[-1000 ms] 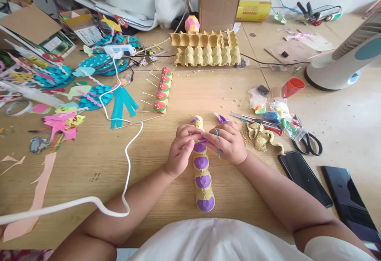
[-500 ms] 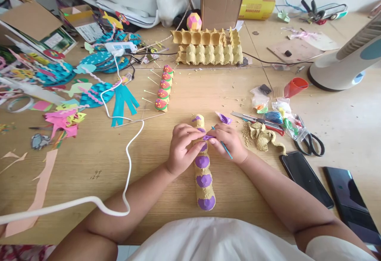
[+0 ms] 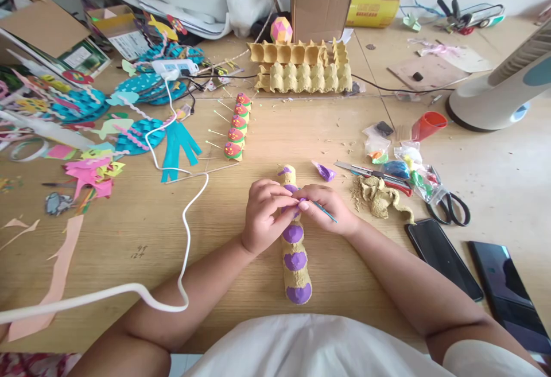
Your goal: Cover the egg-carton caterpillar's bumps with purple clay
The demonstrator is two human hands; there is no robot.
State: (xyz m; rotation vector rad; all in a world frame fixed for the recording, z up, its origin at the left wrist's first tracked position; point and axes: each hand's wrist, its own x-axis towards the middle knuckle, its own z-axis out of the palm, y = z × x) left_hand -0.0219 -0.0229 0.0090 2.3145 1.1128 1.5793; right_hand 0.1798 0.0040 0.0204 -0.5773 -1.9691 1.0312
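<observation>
White cloth of the person's top [image 3: 321, 345] lies just short of the egg-carton strip [image 3: 293, 233], which runs lengthwise away from the body on the wooden table [image 3: 206, 285], purple patches on its bumps. Well to the strip's left are a peach paper piece [image 3: 58, 285] and, nearer it, a looping white cable [image 3: 186, 245]; well to its right, a black phone [image 3: 445, 259] and a second dark, glossy device [image 3: 508, 291].

Over the strip's far half, the left hand [image 3: 266, 216] brings thumb and fingers close together at a small purple lump [image 3: 302, 199]; whether they close on it I cannot tell. From the strip's right side, the right hand [image 3: 333, 208] pinches a thin blue stick [image 3: 326, 212], its fingertips at that same lump.

Right of the strip's far half sit torn carton scraps [image 3: 376, 196], black-handled scissors [image 3: 450, 208] and a cutter knife [image 3: 374, 176]. Just right of its far end lies a purple packet [image 3: 323, 171]. Beyond the strip, to its left, stands a row of red-and-green bumps [image 3: 236, 127], while farther still, behind the strip, rest egg cartons [image 3: 307, 78] and a pink-and-yellow ball [image 3: 281, 30].
</observation>
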